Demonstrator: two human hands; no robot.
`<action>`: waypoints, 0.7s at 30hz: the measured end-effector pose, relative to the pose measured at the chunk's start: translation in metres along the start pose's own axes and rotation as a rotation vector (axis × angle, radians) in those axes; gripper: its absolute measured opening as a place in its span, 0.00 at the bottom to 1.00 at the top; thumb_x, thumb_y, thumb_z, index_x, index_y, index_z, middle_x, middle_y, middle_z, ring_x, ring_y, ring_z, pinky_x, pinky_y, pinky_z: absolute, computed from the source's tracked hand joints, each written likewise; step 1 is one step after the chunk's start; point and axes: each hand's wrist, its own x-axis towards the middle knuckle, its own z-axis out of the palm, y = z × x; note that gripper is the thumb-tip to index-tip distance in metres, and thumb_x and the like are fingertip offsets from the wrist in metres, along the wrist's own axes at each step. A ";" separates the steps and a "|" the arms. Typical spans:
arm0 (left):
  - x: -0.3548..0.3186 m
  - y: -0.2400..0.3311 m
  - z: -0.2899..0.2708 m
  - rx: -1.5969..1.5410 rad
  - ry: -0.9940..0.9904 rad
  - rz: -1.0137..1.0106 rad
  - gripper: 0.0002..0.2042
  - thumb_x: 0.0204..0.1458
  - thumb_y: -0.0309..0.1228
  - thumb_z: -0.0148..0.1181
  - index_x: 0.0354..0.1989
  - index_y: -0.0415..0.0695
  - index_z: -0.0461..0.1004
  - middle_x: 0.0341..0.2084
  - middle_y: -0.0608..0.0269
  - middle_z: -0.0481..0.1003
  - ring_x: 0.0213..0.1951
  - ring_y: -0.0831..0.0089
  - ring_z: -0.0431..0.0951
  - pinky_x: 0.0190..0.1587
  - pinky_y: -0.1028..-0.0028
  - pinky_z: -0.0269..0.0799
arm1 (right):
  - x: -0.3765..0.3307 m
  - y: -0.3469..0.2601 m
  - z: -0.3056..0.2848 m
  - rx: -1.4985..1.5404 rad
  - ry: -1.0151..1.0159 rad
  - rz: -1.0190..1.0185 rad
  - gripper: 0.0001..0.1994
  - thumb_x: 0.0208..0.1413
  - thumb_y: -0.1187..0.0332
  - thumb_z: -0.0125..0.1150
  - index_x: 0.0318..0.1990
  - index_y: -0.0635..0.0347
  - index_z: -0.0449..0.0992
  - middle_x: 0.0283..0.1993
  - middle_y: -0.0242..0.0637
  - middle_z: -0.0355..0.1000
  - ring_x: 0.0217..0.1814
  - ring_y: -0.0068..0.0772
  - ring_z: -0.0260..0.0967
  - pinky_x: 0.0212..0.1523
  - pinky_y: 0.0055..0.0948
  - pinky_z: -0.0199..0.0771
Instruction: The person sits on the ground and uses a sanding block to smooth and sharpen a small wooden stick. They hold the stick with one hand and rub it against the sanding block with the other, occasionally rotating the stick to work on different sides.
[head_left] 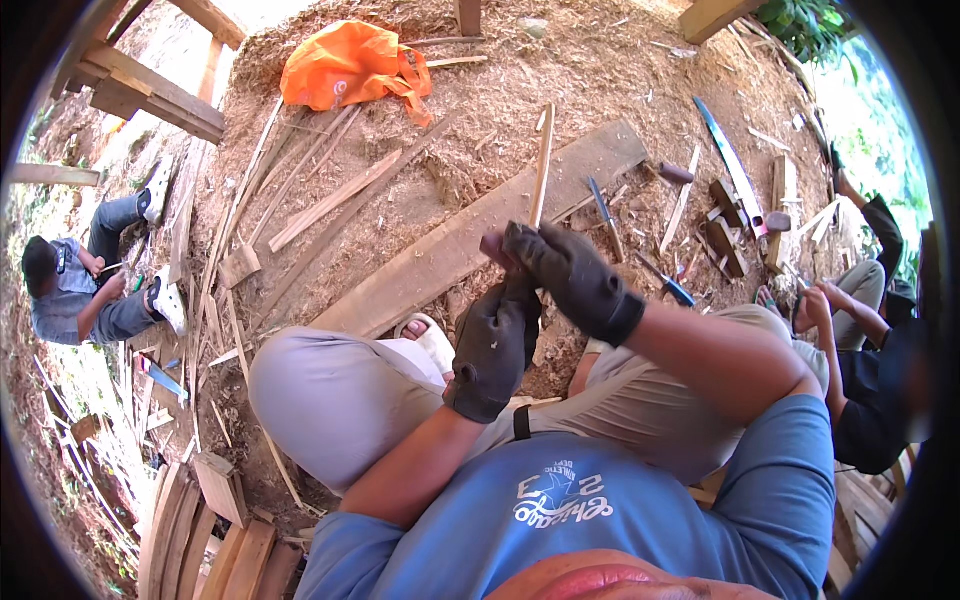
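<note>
Both my hands wear dark gloves and meet in front of my lap, the right partly over the left. My right hand (578, 278) is closed, its fingers around the near end of a thin, pale wooden strip (545, 165) that points away from me. My left hand (494, 345) is closed just below it; its fingers are largely hidden. A reddish-brown blunt piece (493, 249) sticks out at the left of the joined hands. Which hand grips that piece, and what it is, I cannot tell. Beyond the hands lies a long wooden plank (430, 260) on the ground.
An orange bag (350, 68) lies among shavings at the far side. Loose wooden strips (335, 200) spread to the left. Right of the plank are a knife (604, 215), a blue handsaw (725, 150) and wooden blocks (725, 235). People sit at left (75, 290) and right (870, 380).
</note>
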 end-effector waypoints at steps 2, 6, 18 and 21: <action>-0.005 0.028 -0.002 -0.229 -0.150 -0.253 0.18 0.73 0.40 0.49 0.30 0.45 0.72 0.22 0.74 0.67 0.18 0.85 0.61 0.21 0.78 0.57 | 0.017 -0.009 -0.039 0.153 0.015 -0.200 0.29 0.76 0.47 0.47 0.67 0.67 0.71 0.67 0.41 0.76 0.51 0.28 0.77 0.61 0.34 0.77; -0.012 0.027 0.004 -0.073 -0.204 -0.194 0.22 0.73 0.49 0.52 0.30 0.45 0.72 0.18 0.75 0.65 0.19 0.86 0.61 0.22 0.78 0.56 | 0.051 -0.030 -0.084 0.183 0.366 -0.194 0.30 0.75 0.45 0.47 0.66 0.65 0.73 0.67 0.42 0.75 0.41 0.26 0.71 0.49 0.35 0.78; -0.011 0.032 0.001 -0.294 -0.242 -0.335 0.16 0.73 0.42 0.51 0.31 0.49 0.70 0.18 0.77 0.60 0.16 0.88 0.56 0.18 0.80 0.49 | 0.052 -0.040 -0.097 0.262 0.291 -0.147 0.29 0.75 0.51 0.50 0.72 0.65 0.65 0.74 0.39 0.68 0.57 0.27 0.71 0.62 0.38 0.72; -0.010 0.031 0.003 -0.221 -0.254 -0.243 0.19 0.74 0.46 0.51 0.32 0.47 0.71 0.17 0.76 0.61 0.16 0.87 0.56 0.18 0.79 0.49 | 0.047 -0.046 -0.099 0.312 0.254 -0.140 0.29 0.75 0.53 0.50 0.74 0.63 0.63 0.77 0.36 0.64 0.72 0.30 0.67 0.66 0.40 0.69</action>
